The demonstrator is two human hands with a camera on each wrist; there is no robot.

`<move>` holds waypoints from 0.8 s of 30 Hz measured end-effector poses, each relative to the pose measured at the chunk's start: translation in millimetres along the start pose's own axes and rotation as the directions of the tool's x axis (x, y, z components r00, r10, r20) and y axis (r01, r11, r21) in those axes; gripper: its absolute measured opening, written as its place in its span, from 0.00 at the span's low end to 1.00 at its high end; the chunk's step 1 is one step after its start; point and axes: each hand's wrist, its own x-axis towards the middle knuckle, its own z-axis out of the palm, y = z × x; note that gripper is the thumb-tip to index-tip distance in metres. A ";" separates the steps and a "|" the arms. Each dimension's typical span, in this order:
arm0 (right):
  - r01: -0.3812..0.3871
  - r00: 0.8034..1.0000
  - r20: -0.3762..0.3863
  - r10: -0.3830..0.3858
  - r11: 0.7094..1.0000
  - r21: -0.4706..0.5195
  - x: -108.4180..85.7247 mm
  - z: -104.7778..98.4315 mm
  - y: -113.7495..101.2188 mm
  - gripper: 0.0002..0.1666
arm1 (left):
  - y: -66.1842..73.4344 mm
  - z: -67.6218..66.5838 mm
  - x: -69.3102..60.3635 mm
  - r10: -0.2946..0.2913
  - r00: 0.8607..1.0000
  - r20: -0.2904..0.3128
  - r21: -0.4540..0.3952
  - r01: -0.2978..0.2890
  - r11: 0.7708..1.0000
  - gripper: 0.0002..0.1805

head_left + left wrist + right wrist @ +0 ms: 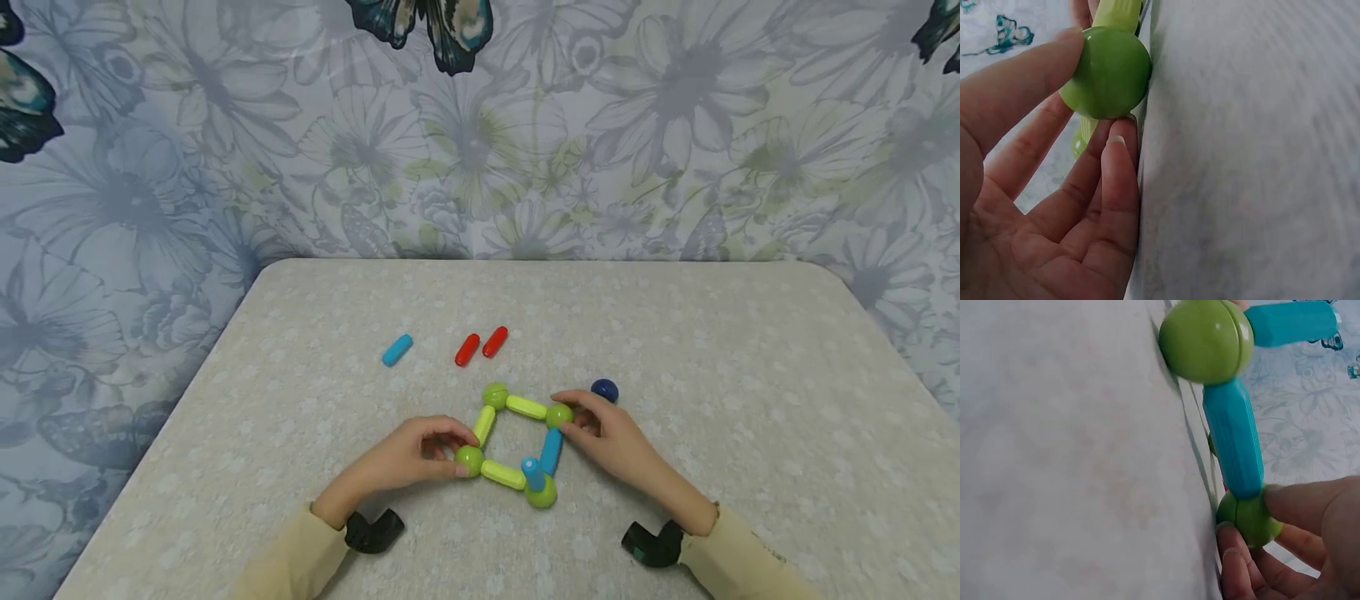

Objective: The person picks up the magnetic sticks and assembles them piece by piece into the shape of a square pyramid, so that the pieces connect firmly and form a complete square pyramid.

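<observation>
A four-sided frame of toy building rods and green balls lies on the table. My left hand (420, 454) pinches the green ball (469, 460) at the frame's left corner, thumb and fingers on either side of it. My right hand (611, 433) holds the green ball (559, 415) at the far right corner. Yellow-green rods (503, 475) make up three sides. One blue rod (1234, 437) forms the right side. Another blue rod (532, 473) stands up from the near green ball (541, 492). At the far left corner is one more green ball (495, 395).
Two red rods (467, 350) lie side by side beyond the frame. Farther left is a loose blue rod (397, 350). A dark blue ball (604, 390) sits just behind my right hand. The cloth-covered table (712, 333) meets a floral backdrop (525, 167).
</observation>
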 end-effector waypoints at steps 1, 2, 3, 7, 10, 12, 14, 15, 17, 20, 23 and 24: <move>-0.011 1.000 -0.008 0.011 1.000 0.001 2.7 1.3 -0.3 0.20 | -0.3 0.3 -0.3 0.005 1.000 0.002 -0.005 -0.005 1.000 0.16; -0.025 1.000 -0.017 0.025 1.000 0.001 5.4 2.5 -0.1 0.20 | -0.9 0.6 -0.3 0.009 1.000 0.003 -0.006 -0.009 1.000 0.16; -0.037 0.999 -0.029 0.037 0.999 -0.001 8.0 3.7 0.3 0.20 | -1.6 1.0 0.0 0.018 1.000 0.004 -0.010 -0.018 1.000 0.16; -0.055 0.996 -0.062 0.056 0.998 0.021 15.7 6.7 1.7 0.21 | -1.2 3.7 0.4 0.043 0.999 0.013 -0.023 -0.043 0.999 0.16; -0.064 0.996 -0.061 0.068 0.996 0.055 17.8 7.2 4.9 0.21 | 2.8 7.5 0.8 0.059 0.998 0.027 -0.028 -0.058 0.998 0.16; -0.078 0.995 -0.053 0.082 0.994 0.080 17.8 6.6 7.6 0.21 | 4.3 10.0 1.4 0.061 0.997 0.038 -0.035 -0.060 0.998 0.16; -0.092 0.994 -0.042 0.097 0.990 0.107 18.0 6.1 10.0 0.20 | 5.5 9.6 2.2 0.057 0.997 0.055 -0.053 -0.055 0.997 0.16; -0.098 0.994 -0.036 0.103 0.988 0.118 18.4 5.9 10.8 0.21 | 6.1 7.9 2.7 0.048 0.997 0.064 -0.063 -0.044 0.997 0.16; -0.102 0.994 -0.028 0.107 0.985 0.137 19.6 5.8 11.9 0.20 | 7.8 0.6 5.5 0.022 0.998 0.062 -0.068 -0.018 0.998 0.15; -0.108 0.993 -0.023 0.113 0.982 0.156 20.8 6.6 11.5 0.20 | 10.2 -16.6 16.6 -0.028 0.998 -0.061 -0.027 0.027 0.999 0.13; -0.122 0.991 -0.029 0.128 0.980 0.158 21.2 7.4 10.4 0.20 | 8.6 -33.8 39.4 -0.066 0.955 -0.290 0.070 0.090 0.993 0.12; -0.129 0.990 -0.029 0.135 0.979 0.158 21.2 7.8 10.0 0.20 | 7.1 -38.2 48.2 -0.087 0.929 -0.359 0.091 0.127 0.988 0.13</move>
